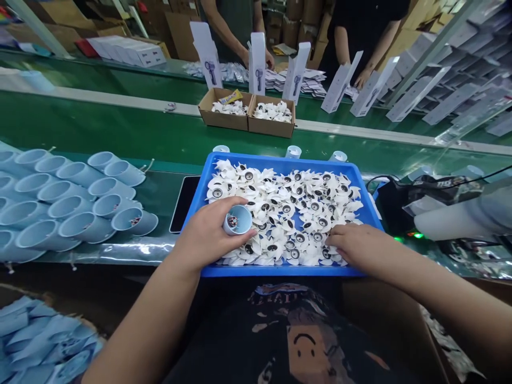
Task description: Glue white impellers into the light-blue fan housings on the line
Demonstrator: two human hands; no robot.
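Observation:
My left hand (208,232) is wrapped round a light blue cup-shaped housing (247,217), holding it above the tray's left part. The housing's open end faces me, and small wires and a red and dark part show inside. A blue tray (280,271) lies before me, filled with white fan blades (286,209) that have dark round hubs. At the tray's right side, my right hand (354,242) reaches down among the blades with its fingers curled together. Its fingertips touch the heap; what they grip, if anything, is hidden.
Rows of blue housings (86,226) lie at left beside a dark flat panel (186,200). Beyond the tray stand two cardboard boxes (272,128) of white parts. A black device (392,205) sits right. Two people work across the green conveyor (160,133) near white packaging boxes (257,64).

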